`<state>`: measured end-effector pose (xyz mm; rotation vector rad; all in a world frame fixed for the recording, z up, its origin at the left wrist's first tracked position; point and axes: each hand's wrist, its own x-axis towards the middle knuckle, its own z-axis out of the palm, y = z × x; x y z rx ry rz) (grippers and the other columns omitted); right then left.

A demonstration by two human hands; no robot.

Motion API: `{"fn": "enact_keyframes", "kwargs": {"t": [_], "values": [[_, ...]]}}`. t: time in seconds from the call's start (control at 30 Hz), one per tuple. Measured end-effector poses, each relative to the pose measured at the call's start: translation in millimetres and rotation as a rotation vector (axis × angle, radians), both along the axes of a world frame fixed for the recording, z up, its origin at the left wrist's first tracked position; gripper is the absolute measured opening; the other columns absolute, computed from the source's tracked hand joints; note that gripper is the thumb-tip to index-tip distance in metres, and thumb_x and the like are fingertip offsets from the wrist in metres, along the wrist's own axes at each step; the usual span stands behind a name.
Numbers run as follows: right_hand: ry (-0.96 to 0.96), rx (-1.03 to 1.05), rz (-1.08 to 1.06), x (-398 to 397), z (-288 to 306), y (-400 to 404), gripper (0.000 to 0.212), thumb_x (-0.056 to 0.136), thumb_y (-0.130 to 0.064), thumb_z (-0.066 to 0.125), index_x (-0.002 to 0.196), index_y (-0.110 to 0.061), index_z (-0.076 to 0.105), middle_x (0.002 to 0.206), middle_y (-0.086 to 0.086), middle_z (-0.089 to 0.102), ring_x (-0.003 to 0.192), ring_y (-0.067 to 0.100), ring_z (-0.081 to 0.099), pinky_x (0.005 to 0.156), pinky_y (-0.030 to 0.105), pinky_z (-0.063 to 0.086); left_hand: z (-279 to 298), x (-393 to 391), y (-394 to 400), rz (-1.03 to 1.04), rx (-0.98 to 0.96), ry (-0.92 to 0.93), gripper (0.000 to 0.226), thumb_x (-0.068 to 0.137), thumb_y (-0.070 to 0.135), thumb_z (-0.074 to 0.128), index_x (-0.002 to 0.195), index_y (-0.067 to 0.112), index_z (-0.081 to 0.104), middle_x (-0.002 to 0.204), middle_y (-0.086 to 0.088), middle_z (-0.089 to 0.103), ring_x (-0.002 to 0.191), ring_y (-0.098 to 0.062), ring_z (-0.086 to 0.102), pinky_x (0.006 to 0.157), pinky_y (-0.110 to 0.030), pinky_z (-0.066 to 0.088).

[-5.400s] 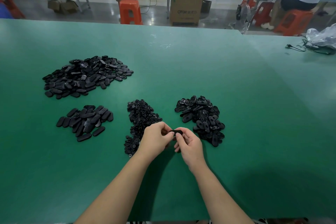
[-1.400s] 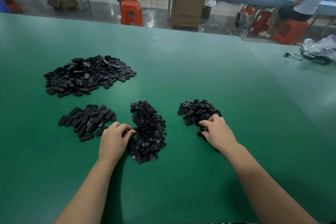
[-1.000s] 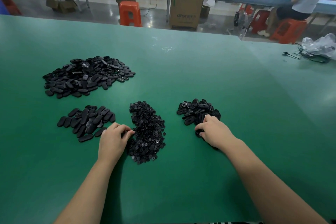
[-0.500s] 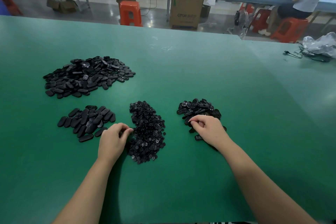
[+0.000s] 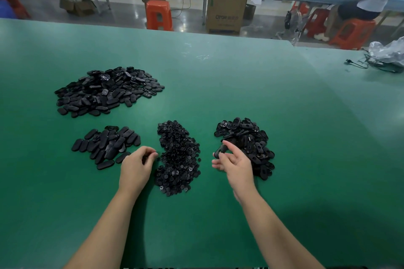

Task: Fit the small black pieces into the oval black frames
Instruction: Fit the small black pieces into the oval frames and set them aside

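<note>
Near the right-hand pile of oval frames [image 5: 244, 144], one frame [image 5: 219, 150] is pinched by the right hand [image 5: 234, 164], unfitted; the left hand [image 5: 136, 165], fingers curled, contents indiscernible, rests beside the small pieces [image 5: 178, 157]; both heaps remain large.

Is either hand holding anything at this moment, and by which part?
The right hand pinches one oval black plastic frame near its upper end. The left hand is curled at the heap of small black pieces; its contents cannot be told.
</note>
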<state>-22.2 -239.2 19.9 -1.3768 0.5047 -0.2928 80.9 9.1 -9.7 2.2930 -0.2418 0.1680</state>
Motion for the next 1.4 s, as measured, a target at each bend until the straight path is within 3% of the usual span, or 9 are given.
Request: {"fn": "enact_keyframes", "kwargs": {"t": [0.1, 0.33, 0.57, 0.7, 0.77, 0.87, 1.03, 1.2, 1.4], "values": [[0.011, 0.05, -0.041, 0.1, -9.0, 8.0, 0.025, 0.102, -0.001, 0.053, 0.116, -0.02, 0.061, 0.087, 0.008, 0.078, 0.076, 0.025, 0.076, 0.068, 0.027, 0.061, -0.8, -0.7, 0.3, 0.017, -0.019, 0.009, 0.008, 0.094, 0.015, 0.07, 0.093, 0.022, 0.073, 0.079, 0.022, 0.066, 0.072, 0.002, 0.061, 0.062, -0.018, 0.046], [0.013, -0.094, -0.043, -8.0, -25.8, 16.2, 0.011, 0.105, -0.011, 0.048, 0.109, -0.018, 0.054, 0.091, 0.004, 0.078, 0.076, 0.028, 0.076, 0.072, 0.041, 0.063, 0.8, -0.1, 0.3, 0.022, -0.072, 0.071, 0.014, 0.092, 0.014, 0.07, 0.09, 0.027, 0.072, 0.081, 0.013, 0.07, 0.073, -0.007, 0.064, 0.064, -0.027, 0.052], [0.022, -0.177, -0.008, -7.0, -29.4, 13.6, 0.005, 0.103, -0.019, 0.053, 0.099, -0.016, 0.054, 0.088, -0.001, 0.077, 0.079, 0.022, 0.076, 0.077, 0.051, 0.062, 11.2, -7.2, -10.7, -0.002, -0.085, 0.079, 0.015, 0.092, 0.015, 0.07, 0.088, 0.028, 0.073, 0.076, 0.012, 0.068, 0.062, -0.004, 0.057, 0.052, -0.013, 0.04], [0.014, -0.19, 0.003, -6.8, -31.6, 12.5, 0.006, 0.102, -0.021, 0.057, 0.097, -0.017, 0.056, 0.087, -0.001, 0.077, 0.08, 0.021, 0.077, 0.075, 0.051, 0.062, 24.3, -23.2, -45.6, -0.023, -0.407, 0.225, 0.015, 0.09, 0.016, 0.075, 0.088, 0.031, 0.079, 0.072, 0.016, 0.072, 0.061, 0.002, 0.06, 0.058, -0.009, 0.044], [0.012, -0.186, -0.003, -5.9, -32.1, 12.4, 0.003, 0.103, -0.02, 0.056, 0.105, -0.022, 0.057, 0.089, -0.001, 0.078, 0.081, 0.02, 0.077, 0.075, 0.047, 0.063, 29.5, -31.0, -64.8, -0.025, -0.607, 0.336, 0.014, 0.089, 0.011, 0.075, 0.09, 0.024, 0.079, 0.064, 0.013, 0.067, 0.056, -0.001, 0.053, 0.056, -0.012, 0.043], [0.013, -0.171, -0.015, -4.9, -31.0, 13.7, 0.014, 0.103, -0.018, 0.056, 0.112, -0.028, 0.06, 0.092, -0.002, 0.079, 0.085, 0.017, 0.077, 0.074, 0.038, 0.063, 33.6, -39.2, -84.1, -0.039, -0.75, 0.447, 0.014, 0.089, 0.002, 0.072, 0.095, 0.015, 0.076, 0.06, 0.011, 0.061, 0.052, -0.004, 0.047, 0.052, -0.014, 0.041], [0.002, -0.102, -0.056, -3.9, -29.2, 15.5, 0.012, 0.105, -0.01, 0.05, 0.108, -0.017, 0.059, 0.097, 0.006, 0.078, 0.085, 0.02, 0.077, 0.067, 0.034, 0.062, 35.2, -43.6, -97.0, -0.042, -0.741, 0.546, 0.008, 0.087, 0.004, 0.074, 0.087, 0.012, 0.075, 0.059, 0.001, 0.065, 0.045, -0.012, 0.047, 0.045, -0.019, 0.039], [-0.013, -0.067, -0.061, -5.0, -26.5, 14.6, 0.01, 0.105, -0.006, 0.047, 0.103, -0.012, 0.055, 0.084, 0.008, 0.076, 0.075, 0.028, 0.075, 0.062, 0.033, 0.059, 37.2, -44.9, -105.0, -0.051, -0.757, 0.587, 0.014, 0.085, 0.004, 0.076, 0.078, 0.016, 0.078, 0.068, -0.006, 0.071, 0.042, -0.01, 0.046, 0.04, -0.018, 0.037], [-0.006, -0.058, -0.07, -5.4, -26.1, 14.4, 0.01, 0.104, -0.006, 0.05, 0.102, -0.01, 0.058, 0.083, 0.01, 0.076, 0.079, 0.026, 0.075, 0.064, 0.034, 0.06, 38.6, -45.7, -115.6, -0.048, -0.683, 0.595, 0.01, 0.086, 0.005, 0.076, 0.081, 0.014, 0.077, 0.059, 0.001, 0.065, 0.044, -0.01, 0.045, 0.043, -0.02, 0.039]]}}
